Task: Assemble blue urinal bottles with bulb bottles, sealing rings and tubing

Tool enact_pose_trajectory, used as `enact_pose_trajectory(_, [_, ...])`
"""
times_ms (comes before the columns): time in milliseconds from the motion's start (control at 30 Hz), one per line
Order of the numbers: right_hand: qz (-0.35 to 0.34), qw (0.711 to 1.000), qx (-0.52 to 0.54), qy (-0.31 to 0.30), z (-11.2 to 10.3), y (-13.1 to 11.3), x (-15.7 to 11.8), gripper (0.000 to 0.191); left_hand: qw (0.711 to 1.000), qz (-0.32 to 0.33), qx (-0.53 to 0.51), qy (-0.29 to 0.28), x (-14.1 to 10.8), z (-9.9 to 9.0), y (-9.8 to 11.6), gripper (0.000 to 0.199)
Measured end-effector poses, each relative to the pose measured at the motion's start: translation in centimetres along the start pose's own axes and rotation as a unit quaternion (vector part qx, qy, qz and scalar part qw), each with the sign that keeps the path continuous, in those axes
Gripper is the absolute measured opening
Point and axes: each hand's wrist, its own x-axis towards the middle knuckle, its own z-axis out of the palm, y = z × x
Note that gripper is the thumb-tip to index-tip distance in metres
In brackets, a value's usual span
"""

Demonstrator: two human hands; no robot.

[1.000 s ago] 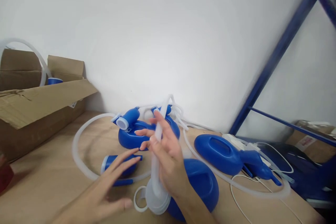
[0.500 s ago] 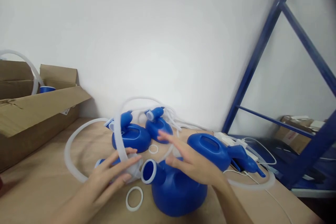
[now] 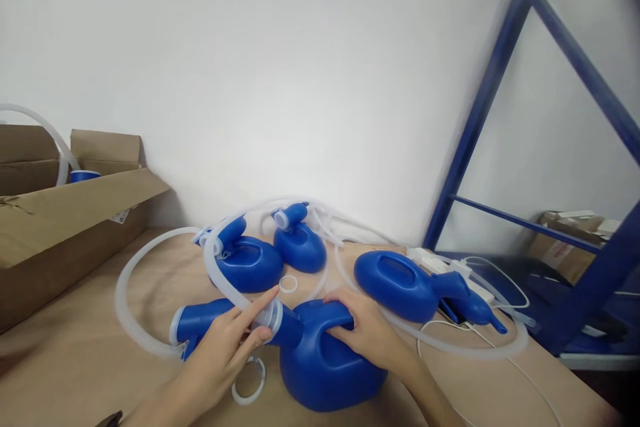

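One big brown box (image 3: 85, 210) sits far to the left of the front jug (image 3: 330, 383), with a bendy pale tube (image 3: 45, 123) and a blue part (image 3: 85, 175) poking up in it. Nearer the front jug, still on its left, a blue spout (image 3: 200, 319) lies on its side. A long loop of pale tube (image 3: 119, 300) curls out past it.

The left hand (image 3: 217, 353) pinches the clear cap (image 3: 274, 319) at the front jug's mouth. Half a second ago that mouth was open and the cap was off to its left. Now the cap is up against it, so the jug and the curvy hose (image 3: 214, 270) look joined. I can't tell if the cap is on tight.

A white ring (image 3: 244, 401) lies just left of the front jug. Behind the jug, to the left, are two back jugs (image 3: 273, 267) and a small ring (image 3: 289, 291).

The right hand (image 3: 367, 330) has moved in and grips the front jug's handle, thumb at the hole. That should help keep the jug from sliding.

Right of the front jug, another blue jug (image 3: 420, 300) lies down near white plugs (image 3: 423, 257). A blue frame (image 3: 470, 147) leans farther right.
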Motion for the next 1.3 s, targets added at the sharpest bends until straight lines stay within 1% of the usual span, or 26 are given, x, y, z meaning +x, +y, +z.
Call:
enact_pose_trajectory(67, [-0.006,1.000,0.001,0.005,0.0,0.0,-0.1,0.022,0.999,-0.006,0.051,-0.006,-0.6,-0.9,0.4,0.059])
enact_pose_trajectory(133, [-0.009,1.000,0.002,0.008,0.0,0.1,-0.1,0.023,0.993,0.013,0.113,-0.045,-1.0,-2.2,0.5,0.060])
enact_pose_trajectory(233, [-0.009,1.000,0.001,0.010,0.2,0.2,-0.1,0.027,0.963,0.097,0.212,-0.132,-0.8,-3.8,0.1,0.066])
enact_pose_trajectory(267, [-0.008,1.000,0.001,0.011,0.2,0.2,-0.1,0.027,0.955,0.122,0.236,-0.135,-0.6,-4.0,-0.1,0.067])
enact_pose_trajectory(300, [-0.009,1.000,0.000,0.011,0.2,0.2,-0.1,0.026,0.951,0.139,0.250,-0.119,-0.3,-4.1,-0.4,0.065])
enact_pose_trajectory(400, [-0.009,1.000,0.000,0.018,0.2,0.3,-0.2,0.026,0.954,0.166,0.247,-0.027,0.3,-4.1,-1.1,0.050])
enact_pose_trajectory(467, [-0.008,1.000,0.001,0.023,0.2,0.3,-0.2,0.026,0.945,0.204,0.254,0.001,0.5,-4.2,-1.4,0.044])
enact_pose_trajectory(500, [-0.008,1.000,0.003,0.023,0.2,0.2,-0.3,0.026,0.932,0.244,0.269,0.002,0.5,-4.4,-1.5,0.042])
enact_pose_trajectory(533, [-0.008,1.000,0.004,0.023,0.2,0.2,-0.3,0.025,0.909,0.301,0.289,0.004,0.6,-4.6,-1.4,0.042])
enact_pose_trajectory(567, [-0.008,1.000,0.004,0.023,0.3,0.3,-0.3,0.024,0.873,0.377,0.309,0.009,0.7,-4.9,-1.3,0.043])
enact_pose_trajectory(633, [-0.009,1.000,0.001,0.021,0.3,0.4,-0.3,0.024,0.770,0.535,0.345,0.031,1.4,-5.4,-0.7,0.039])
enact_pose_trajectory(667, [-0.009,1.000,-0.004,0.021,0.4,0.4,-0.4,0.025,0.718,0.592,0.363,0.040,1.9,-5.5,-0.3,0.033])
enact_pose_trajectory(700, [-0.009,1.000,-0.009,0.022,0.4,0.5,-0.4,0.025,0.678,0.626,0.382,0.046,2.6,-5.6,0.1,0.026])
enact_pose_trajectory(733, [-0.009,1.000,-0.014,0.025,0.5,0.6,-0.4,0.025,0.655,0.640,0.399,0.051,3.2,-5.6,0.4,0.018])
enact_pose_trajectory(767, [-0.010,0.999,-0.018,0.027,0.5,0.6,-0.4,0.025,0.645,0.642,0.411,0.049,3.9,-5.6,0.5,0.011])
enact_pose_trajectory(800, [-0.011,0.999,-0.022,0.029,0.6,0.6,-0.4,0.025,0.645,0.638,0.418,0.042,4.6,-5.5,0.5,0.011])
enact_pose_trajectory(867, [-0.012,0.999,-0.025,0.032,0.6,0.6,-0.4,0.024,0.648,0.639,0.415,0.014,5.7,-5.4,0.0,0.024])
enact_pose_trajectory(933, [-0.010,0.999,-0.027,0.033,0.6,0.6,-0.4,0.022,0.645,0.647,0.406,-0.019,6.5,-5.2,-0.7,0.027])
enact_pose_trajectory(1000, [-0.006,0.999,-0.025,0.034,0.6,0.7,-0.4,0.022,0.664,0.636,0.391,-0.030,7.0,-5.0,-1.5,0.025])
enact_pose_trajectory(1067, [-0.005,0.999,-0.020,0.035,0.6,0.7,-0.4,0.021,0.686,0.618,0.383,-0.022,7.4,-4.9,-2.0,0.040])
enact_pose_trajectory(1100, [-0.004,0.999,-0.016,0.037,0.6,0.8,-0.4,0.020,0.684,0.619,0.385,-0.017,7.5,-4.9,-2.1,0.048])
enact_pose_trajectory(1167, [0.004,0.999,-0.003,0.045,0.6,0.9,-0.5,0.016,0.658,0.637,0.402,-0.010,7.5,-4.9,-2.4,0.056])
enact_pose_trajectory(1200, [0.012,0.999,0.004,0.050,0.7,0.9,-0.5,0.015,0.652,0.640,0.406,-0.001,7.4,-4.9,-2.5,0.061])
enact_pose_trajectory(1233, [0.025,0.998,0.010,0.057,0.7,1.0,-0.5,0.015,0.664,0.628,0.407,0.010,7.2,-4.9,-2.6,0.067])
enact_pose_trajectory(1267, [0.039,0.997,0.011,0.064,0.8,1.0,-0.5,0.016,0.693,0.597,0.403,0.023,7.0,-4.9,-2.8,0.073])
enact_pose_trajectory(1300, [0.054,0.996,0.008,0.071,0.8,1.0,-0.5,0.016,0.730,0.556,0.396,0.036,6.7,-4.8,-3.0,0.074])
